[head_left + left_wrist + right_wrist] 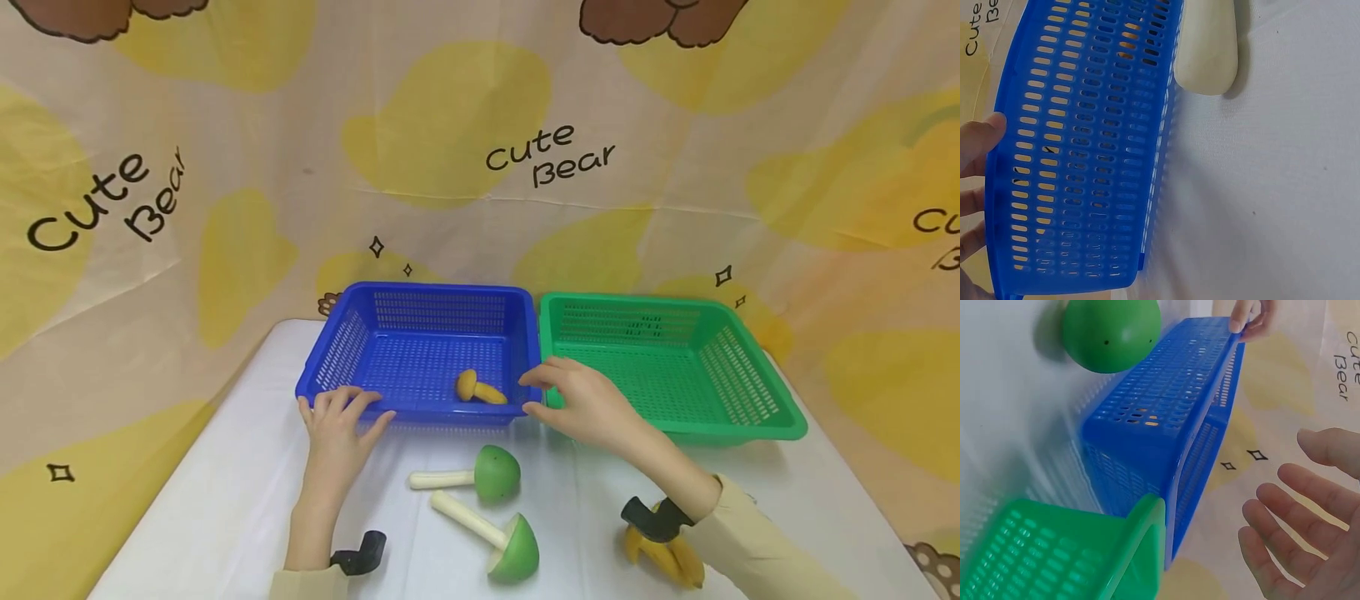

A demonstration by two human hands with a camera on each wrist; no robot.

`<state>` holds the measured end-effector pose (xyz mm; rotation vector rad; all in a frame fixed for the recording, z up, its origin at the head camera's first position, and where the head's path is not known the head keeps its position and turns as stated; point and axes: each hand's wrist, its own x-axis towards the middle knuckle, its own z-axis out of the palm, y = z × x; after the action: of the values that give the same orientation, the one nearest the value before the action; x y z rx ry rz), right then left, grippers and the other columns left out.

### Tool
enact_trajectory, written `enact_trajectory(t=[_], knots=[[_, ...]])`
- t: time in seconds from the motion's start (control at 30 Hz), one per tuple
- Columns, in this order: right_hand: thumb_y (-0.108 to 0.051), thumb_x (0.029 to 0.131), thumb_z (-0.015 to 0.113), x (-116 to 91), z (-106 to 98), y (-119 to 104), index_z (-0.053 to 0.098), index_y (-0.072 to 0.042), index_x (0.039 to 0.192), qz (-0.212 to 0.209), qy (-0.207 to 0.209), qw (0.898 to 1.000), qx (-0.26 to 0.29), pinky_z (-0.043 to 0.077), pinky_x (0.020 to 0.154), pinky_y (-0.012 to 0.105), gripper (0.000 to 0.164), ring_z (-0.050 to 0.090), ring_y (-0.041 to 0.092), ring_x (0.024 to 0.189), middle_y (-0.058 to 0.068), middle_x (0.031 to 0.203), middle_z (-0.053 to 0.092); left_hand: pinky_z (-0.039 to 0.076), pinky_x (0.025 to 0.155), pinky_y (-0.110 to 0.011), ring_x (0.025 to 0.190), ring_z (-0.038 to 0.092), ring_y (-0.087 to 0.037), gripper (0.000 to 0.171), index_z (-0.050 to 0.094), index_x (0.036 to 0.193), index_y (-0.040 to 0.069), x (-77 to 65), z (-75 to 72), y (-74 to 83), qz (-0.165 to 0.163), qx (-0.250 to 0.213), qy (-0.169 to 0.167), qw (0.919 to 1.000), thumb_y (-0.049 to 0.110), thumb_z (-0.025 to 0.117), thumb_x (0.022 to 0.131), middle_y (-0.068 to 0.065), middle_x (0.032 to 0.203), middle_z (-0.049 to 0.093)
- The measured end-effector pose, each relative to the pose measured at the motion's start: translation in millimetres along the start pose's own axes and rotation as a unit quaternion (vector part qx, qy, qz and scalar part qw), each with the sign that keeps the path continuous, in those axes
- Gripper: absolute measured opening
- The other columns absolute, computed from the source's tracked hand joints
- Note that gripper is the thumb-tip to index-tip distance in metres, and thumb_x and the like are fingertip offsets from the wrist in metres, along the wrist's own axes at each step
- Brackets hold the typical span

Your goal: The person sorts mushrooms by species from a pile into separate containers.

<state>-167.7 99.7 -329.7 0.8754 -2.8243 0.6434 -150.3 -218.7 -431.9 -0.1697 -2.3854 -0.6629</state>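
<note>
My left hand holds the front-left rim of the blue basket, thumb on the rim and fingers over the inner side. In the left wrist view, that thumb rests right on the rim's edge. My right hand hovers by the basket's front-right corner, thumb and fingers spread with nothing between them. One small yellow toy mushroom lies inside the blue basket. Two green-capped toy mushrooms with pale stems lie in front, one cap nearer the basket, the other closer to me.
A green basket stands right beside the blue one, with no items showing inside. Partly hidden below my right wrist lies a bunch of bananas. White cloth covers the table, and a printed curtain hangs behind.
</note>
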Motion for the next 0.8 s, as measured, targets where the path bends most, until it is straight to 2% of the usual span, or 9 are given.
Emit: enact_trajectory(t=[0.3,0.57,0.8], knots=[[-0.028,0.084,0.073,-28.2,-8.5,6.3,0.069,-0.017,0.112,0.003,0.008,1.000,-0.023,0.054,0.076,0.032,0.030,0.064,0.014,0.096,-0.003,0.103,0.067,0.009,0.103,-0.080,0.102,0.047,-0.038,0.028,0.070,0.095,0.005,0.9,-1.5,-0.6,-0.003,-0.002,-0.003,1.0000,0.019,0.082,0.074,-0.016,0.099,0.063],[-0.028,0.083,0.074,-55.6,-8.6,12.7,0.068,-0.020,0.112,0.018,0.019,0.999,-0.030,0.055,0.076,0.031,0.031,0.064,0.012,0.096,-0.006,0.103,0.066,0.008,0.104,-0.079,0.104,0.046,-0.038,0.028,0.070,0.098,0.005,0.9,-1.7,-0.7,-0.012,-0.006,-0.014,0.9998,0.019,0.081,0.076,-0.016,0.101,0.063],[-0.030,0.082,0.074,-75.6,-5.9,14.7,0.068,-0.022,0.112,0.034,0.014,0.998,-0.044,0.056,0.080,0.035,0.032,0.064,0.014,0.100,-0.009,0.104,0.066,0.007,0.105,-0.078,0.105,0.046,-0.036,0.028,0.070,0.098,0.005,0.1,-0.5,-0.9,-0.015,-0.010,-0.017,0.9997,0.019,0.080,0.076,-0.016,0.102,0.063]])
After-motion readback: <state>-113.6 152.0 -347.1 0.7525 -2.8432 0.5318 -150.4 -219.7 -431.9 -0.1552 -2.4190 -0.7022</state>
